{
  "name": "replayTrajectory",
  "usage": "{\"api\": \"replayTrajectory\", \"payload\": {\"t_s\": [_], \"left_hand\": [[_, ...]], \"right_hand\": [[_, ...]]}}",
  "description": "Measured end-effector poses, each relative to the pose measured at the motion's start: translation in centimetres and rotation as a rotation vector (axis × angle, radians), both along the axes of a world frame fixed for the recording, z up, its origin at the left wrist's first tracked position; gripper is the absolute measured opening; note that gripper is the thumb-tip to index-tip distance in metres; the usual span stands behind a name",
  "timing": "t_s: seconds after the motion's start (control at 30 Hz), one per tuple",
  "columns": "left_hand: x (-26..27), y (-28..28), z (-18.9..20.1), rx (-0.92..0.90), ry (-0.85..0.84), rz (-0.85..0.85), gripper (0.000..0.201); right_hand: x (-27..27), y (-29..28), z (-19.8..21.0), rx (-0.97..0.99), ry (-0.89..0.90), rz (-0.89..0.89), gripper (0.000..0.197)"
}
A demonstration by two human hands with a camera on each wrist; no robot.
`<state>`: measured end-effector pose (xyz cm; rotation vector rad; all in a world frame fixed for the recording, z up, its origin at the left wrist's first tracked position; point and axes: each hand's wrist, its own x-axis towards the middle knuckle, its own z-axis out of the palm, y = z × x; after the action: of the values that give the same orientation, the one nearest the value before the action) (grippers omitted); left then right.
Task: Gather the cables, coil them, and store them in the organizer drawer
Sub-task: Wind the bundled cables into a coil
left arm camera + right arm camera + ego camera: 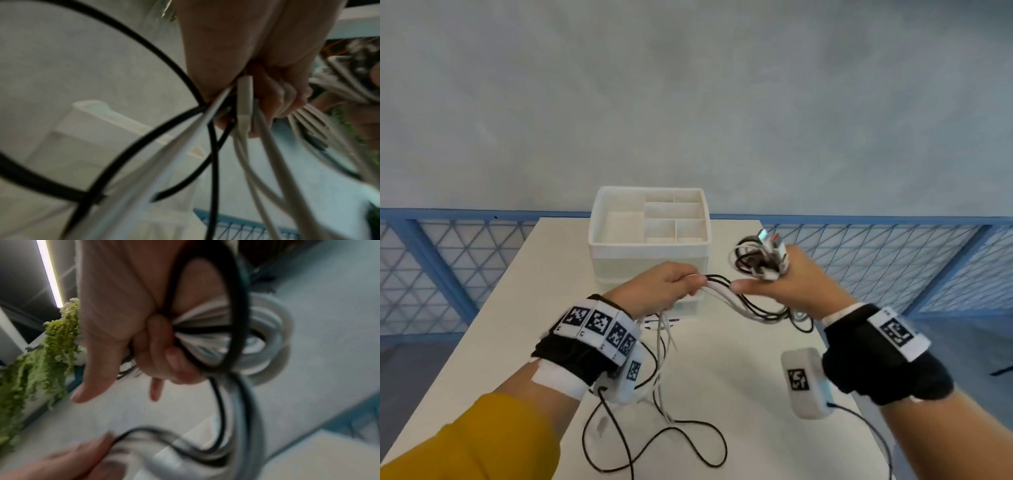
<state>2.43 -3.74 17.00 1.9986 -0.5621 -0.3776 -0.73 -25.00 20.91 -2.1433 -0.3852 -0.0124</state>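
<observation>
Loose black and white cable tails (661, 411) lie on the bench (722, 377) nearest the viewer, trailing up to the left hand (657, 287). That hand has its fingers curled round a mixed bunch of cables (736, 301), pinching them just in front of the organizer (616, 246). From there the bunch sags and runs on to the right hand (787, 284), which sits to the right of the organizer. Its fingers are closed on a partly wound coil (753, 260) with connector ends sticking up, the thumb held out straight.

Coiling looks to be the step in hand, roughly midway: several loops are wound, yet a good length is unwound on the bench in front of the organizer. The next move likely calls for the left hand to feed slack toward the coil while the right hand turns another loop, keeping the strands together so the tails do not snag. The organizer's top compartments sit bare; whether its drawer is open cannot be told.
</observation>
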Motion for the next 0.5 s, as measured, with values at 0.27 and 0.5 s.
{"api": "replayTrajectory", "payload": {"t_s": [0.27, 0.5], "left_hand": [[-1.0, -1.4, 1.2, -0.102, 0.059, -0.015, 0.020], [-0.5, 1.3, -2.7, -0.024, -0.092, 0.075, 0.015]], "right_hand": [[0.2, 3.1, -3.2, 0.138, 0.068, 0.016, 0.027], [-0.5, 2.2, -0.3, 0.439, 0.231, 0.003, 0.022]]}}
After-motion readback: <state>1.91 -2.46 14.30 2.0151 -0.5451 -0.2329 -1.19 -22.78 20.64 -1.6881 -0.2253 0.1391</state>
